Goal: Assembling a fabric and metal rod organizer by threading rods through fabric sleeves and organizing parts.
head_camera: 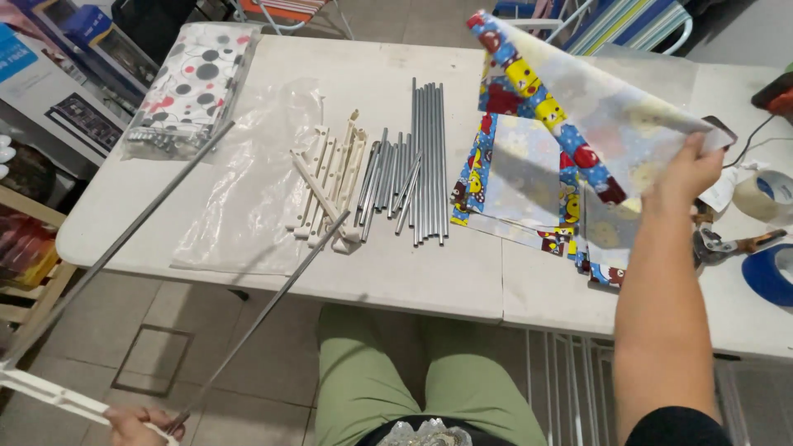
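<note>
Printed fabric cover point(578, 124) pinched by right hand point(690, 169), lifted for inspection — left hand point(136, 423) closed round rod frame point(248, 326), steadying.

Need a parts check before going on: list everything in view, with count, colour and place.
Table: one, white, across the middle.
Metal rods: a bundle, count unclear, grey, table centre.
Plastic connectors: a pile, cream, left of the rods.
Clear plastic sheet: one, left part of the table.
Dotted package: one, white with red and black dots, far left corner.
Printed fabric cover: one, blue, yellow and red pattern, right of the rods, partly lifted.
Tape rolls: one clear, one blue, right edge.
Pliers: one, beside the tapes.
Long rods: two, grey, running off the table.
Left hand: holds the long rods' frame.
Right hand: lifts the fabric.
</note>
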